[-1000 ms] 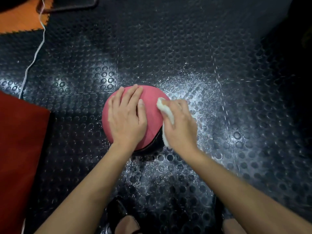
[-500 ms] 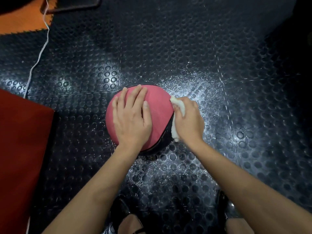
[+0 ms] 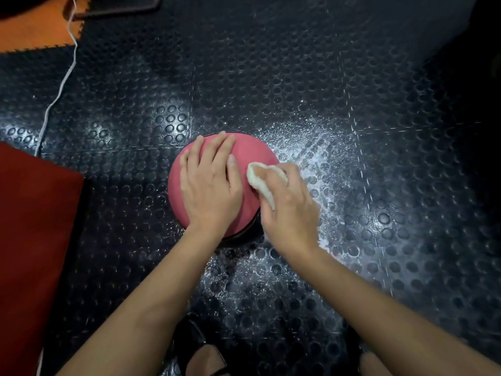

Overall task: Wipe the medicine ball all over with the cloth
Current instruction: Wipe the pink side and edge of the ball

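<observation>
Person, seen from above. Left hand [image 3: 210, 185] and right hand [image 3: 290, 210]: bare, no gloves, rings or watch visible. Both forearms bare to the frame edge, no sleeves in view. Feet: dark open-topped shoes, left shoe [image 3: 189, 340] with a thin strap across the instep; right shoe [image 3: 352, 340] mostly hidden.

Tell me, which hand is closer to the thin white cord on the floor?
Left. The left hand rests flat on the pink medicine ball, on the side facing the thin white cord; the right hand, gripping the white cloth, is farther.
</observation>
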Tool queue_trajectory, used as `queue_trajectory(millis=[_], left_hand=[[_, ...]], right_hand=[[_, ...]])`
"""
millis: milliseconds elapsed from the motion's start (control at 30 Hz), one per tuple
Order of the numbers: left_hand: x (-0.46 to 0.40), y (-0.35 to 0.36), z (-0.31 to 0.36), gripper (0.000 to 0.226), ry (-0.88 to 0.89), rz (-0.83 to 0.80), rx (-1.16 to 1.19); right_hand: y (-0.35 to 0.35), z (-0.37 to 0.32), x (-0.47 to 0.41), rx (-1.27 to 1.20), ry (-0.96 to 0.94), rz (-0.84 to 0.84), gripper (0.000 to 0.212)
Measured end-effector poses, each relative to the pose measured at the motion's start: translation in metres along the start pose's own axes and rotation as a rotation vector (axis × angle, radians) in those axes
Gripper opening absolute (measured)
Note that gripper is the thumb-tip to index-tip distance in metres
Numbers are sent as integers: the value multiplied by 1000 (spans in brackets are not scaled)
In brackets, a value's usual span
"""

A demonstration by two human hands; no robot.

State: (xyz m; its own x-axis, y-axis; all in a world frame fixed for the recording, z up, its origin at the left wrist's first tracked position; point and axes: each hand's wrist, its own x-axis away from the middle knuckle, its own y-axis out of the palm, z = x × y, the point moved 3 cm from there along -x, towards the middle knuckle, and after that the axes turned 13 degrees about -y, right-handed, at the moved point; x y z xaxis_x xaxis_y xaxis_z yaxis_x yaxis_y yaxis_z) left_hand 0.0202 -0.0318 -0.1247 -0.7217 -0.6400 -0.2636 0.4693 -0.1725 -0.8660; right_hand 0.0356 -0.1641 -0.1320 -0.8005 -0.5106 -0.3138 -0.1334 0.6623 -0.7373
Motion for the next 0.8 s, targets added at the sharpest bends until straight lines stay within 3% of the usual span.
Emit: queue_trajectory(millis=[67, 167, 233, 367, 533, 700, 733, 800], left_hand=[[4, -2, -1, 47, 9, -9, -5], [9, 0, 1, 47, 41, -8, -25], [8, 2, 4, 47, 33, -10, -20], [3, -2, -3, 44, 15, 16, 5], [9, 0, 4, 47, 36, -1, -23], [4, 2, 6, 46, 55, 5, -36], [6, 1, 5, 46, 64, 2, -37], [8, 1, 4, 46, 78, -9, -52]], right_hand=[[2, 17, -12, -37, 76, -3, 28], [8, 54, -37, -92, 395, -78, 17], [4, 45, -35, -67, 359, -54, 17], [0, 2, -8, -3, 5, -16, 24], [1, 44, -37, -73, 358, -56, 17], [-5, 7, -26, 34, 43, -34, 20], [-5, 11, -28, 34, 45, -46, 20], [-3, 33, -44, -28, 223, -89, 16]])
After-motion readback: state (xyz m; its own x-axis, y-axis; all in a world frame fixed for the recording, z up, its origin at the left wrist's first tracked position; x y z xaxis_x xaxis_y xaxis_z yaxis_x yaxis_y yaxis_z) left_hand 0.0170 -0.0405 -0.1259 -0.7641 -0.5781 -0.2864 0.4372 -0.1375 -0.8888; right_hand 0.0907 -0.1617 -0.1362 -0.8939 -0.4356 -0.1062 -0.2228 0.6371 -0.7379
